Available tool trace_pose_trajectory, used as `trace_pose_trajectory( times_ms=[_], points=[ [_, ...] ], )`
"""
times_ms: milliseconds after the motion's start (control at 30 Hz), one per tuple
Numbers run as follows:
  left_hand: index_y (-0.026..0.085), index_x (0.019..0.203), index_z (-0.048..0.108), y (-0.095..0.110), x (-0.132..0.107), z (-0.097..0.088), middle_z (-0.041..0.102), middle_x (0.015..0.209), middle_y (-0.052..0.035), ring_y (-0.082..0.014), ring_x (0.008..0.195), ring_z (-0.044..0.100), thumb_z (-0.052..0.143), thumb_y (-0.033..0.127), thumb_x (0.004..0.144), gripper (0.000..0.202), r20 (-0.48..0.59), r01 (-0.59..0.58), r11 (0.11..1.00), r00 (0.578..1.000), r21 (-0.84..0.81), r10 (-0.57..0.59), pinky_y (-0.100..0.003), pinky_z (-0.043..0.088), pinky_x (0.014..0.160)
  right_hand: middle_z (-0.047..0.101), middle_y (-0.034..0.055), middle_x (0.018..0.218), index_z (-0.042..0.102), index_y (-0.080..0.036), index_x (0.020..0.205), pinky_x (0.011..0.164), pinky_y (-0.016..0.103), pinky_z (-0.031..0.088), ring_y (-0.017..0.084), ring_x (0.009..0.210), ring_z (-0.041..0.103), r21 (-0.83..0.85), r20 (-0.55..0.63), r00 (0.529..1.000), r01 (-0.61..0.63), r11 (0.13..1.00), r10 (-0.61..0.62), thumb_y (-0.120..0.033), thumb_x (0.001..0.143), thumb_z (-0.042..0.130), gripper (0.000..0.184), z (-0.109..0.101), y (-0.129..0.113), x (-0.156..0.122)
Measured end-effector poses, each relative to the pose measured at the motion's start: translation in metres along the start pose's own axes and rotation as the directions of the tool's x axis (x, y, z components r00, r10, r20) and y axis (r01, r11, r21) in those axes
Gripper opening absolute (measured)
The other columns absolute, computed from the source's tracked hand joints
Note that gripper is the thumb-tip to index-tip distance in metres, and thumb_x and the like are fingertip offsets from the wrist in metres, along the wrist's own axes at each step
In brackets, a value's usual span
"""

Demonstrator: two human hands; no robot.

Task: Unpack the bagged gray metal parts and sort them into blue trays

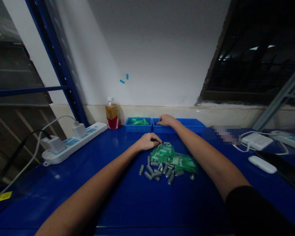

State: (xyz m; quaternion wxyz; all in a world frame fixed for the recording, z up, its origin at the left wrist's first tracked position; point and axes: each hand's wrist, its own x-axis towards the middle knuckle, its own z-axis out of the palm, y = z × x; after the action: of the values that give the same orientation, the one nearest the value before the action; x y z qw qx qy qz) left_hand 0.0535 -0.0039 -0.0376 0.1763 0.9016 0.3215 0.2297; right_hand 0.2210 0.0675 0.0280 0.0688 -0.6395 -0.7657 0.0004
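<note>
My left hand (148,141) rests low over the blue table at the far left edge of a small pile. Its thumb and forefinger are curled close together; anything between them is too small to make out. The pile has short grey metal cylinders (171,178) in front and green translucent plastic pieces (162,153) behind, some in a clear green bag (186,163). Over the left end of the right blue bin (196,127) is my right hand (167,120), fingers pinched and pointing down-left; whatever they hold is hidden. The left blue bin (138,129) contains green plastic pieces (139,121).
A drink bottle (112,113) stands against the wall left of the bins. A white power strip (73,144) with plugged-in chargers lies at left. At right are a white adapter (257,141) with cables, a white oval device (262,164) and a dark flat object (282,168).
</note>
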Motion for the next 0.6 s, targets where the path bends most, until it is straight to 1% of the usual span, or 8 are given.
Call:
trace_pose_trajectory(
  times_ms=[67,167,267,300,367,467,533,600],
  points=[
    [0.023,0.092,0.073,-0.002,0.000,-0.003,0.070,0.101,0.0001,-0.0165,0.095,0.062,0.060,0.022,0.077,0.020,0.021,-0.025,0.999,0.999,-0.031,0.025,-0.024,0.046,0.087,0.068,0.0115,0.103,0.068,-0.016,0.103,0.081,0.027,0.042,0.023,0.097,0.061,0.012,-0.104,0.994,0.033,0.999,-0.031,-0.038,0.087,0.052,0.031,-0.003,-0.003,-0.021],
    [0.024,0.091,0.073,-0.004,-0.001,-0.002,0.070,0.101,0.0002,-0.0177,0.098,0.061,0.062,0.027,0.076,0.019,0.019,-0.033,0.999,0.999,-0.042,0.034,-0.025,0.045,0.090,0.065,0.0092,0.107,0.064,-0.018,0.107,0.086,0.027,0.039,0.020,0.101,0.057,0.025,-0.226,0.969,0.111,0.994,-0.102,-0.035,0.092,0.042,0.031,0.001,-0.004,-0.067],
    [0.024,0.090,0.073,-0.006,0.000,0.002,0.070,0.101,-0.0002,-0.0182,0.096,0.062,0.060,0.020,0.073,0.022,-0.005,0.003,1.000,1.000,-0.020,-0.003,-0.026,0.046,0.089,0.066,0.0055,0.093,0.065,-0.020,0.094,0.083,0.029,0.040,0.018,0.090,0.057,0.088,-0.339,0.910,0.284,0.955,-0.239,-0.031,0.090,0.046,0.023,0.014,0.002,-0.124],
    [0.022,0.092,0.072,-0.007,0.000,0.003,0.069,0.102,-0.0014,-0.0188,0.096,0.062,0.057,0.016,0.072,0.026,-0.018,0.018,1.000,1.000,-0.015,-0.018,-0.027,0.047,0.090,0.066,0.0048,0.090,0.065,-0.020,0.090,0.082,0.029,0.040,0.018,0.088,0.057,0.114,-0.378,0.887,0.327,0.938,-0.263,-0.030,0.090,0.046,0.022,0.018,0.006,-0.142],
    [0.018,0.098,0.070,-0.008,0.001,0.005,0.068,0.105,-0.0047,-0.0201,0.098,0.061,0.052,0.008,0.069,0.036,-0.036,0.037,0.999,0.999,-0.016,-0.038,-0.030,0.046,0.092,0.066,0.0040,0.085,0.065,-0.021,0.085,0.080,0.030,0.041,0.018,0.082,0.057,0.163,-0.413,0.868,0.369,0.915,-0.276,-0.029,0.091,0.045,0.022,0.023,0.013,-0.169],
    [0.017,0.108,0.066,-0.009,0.001,0.002,0.067,0.110,-0.0050,-0.0182,0.102,0.060,0.044,-0.001,0.065,0.052,-0.009,0.000,0.999,1.000,-0.036,0.000,-0.029,0.045,0.094,0.067,0.0038,0.084,0.065,-0.021,0.084,0.077,0.030,0.041,0.018,0.080,0.057,0.244,-0.438,0.876,0.331,0.912,-0.201,-0.030,0.091,0.045,0.023,0.021,0.017,-0.187],
    [0.020,0.110,0.066,-0.010,0.000,-0.001,0.066,0.112,-0.0038,-0.0166,0.104,0.059,0.041,-0.004,0.064,0.057,0.044,-0.107,0.993,0.993,-0.040,0.109,-0.029,0.043,0.096,0.067,0.0037,0.085,0.065,-0.020,0.085,0.077,0.030,0.041,0.018,0.080,0.057,0.268,-0.440,0.884,0.300,0.915,-0.161,-0.031,0.090,0.047,0.022,0.019,0.016,-0.187],
    [0.020,0.107,0.067,-0.010,-0.001,-0.005,0.065,0.111,-0.0048,-0.0169,0.104,0.058,0.042,-0.003,0.067,0.052,0.090,-0.207,0.978,0.974,-0.031,0.209,-0.030,0.042,0.097,0.067,0.0035,0.085,0.065,-0.020,0.086,0.077,0.030,0.041,0.018,0.080,0.057,0.253,-0.423,0.887,0.309,0.917,-0.183,-0.031,0.090,0.047,0.021,0.018,0.014,-0.184]
  ],
)
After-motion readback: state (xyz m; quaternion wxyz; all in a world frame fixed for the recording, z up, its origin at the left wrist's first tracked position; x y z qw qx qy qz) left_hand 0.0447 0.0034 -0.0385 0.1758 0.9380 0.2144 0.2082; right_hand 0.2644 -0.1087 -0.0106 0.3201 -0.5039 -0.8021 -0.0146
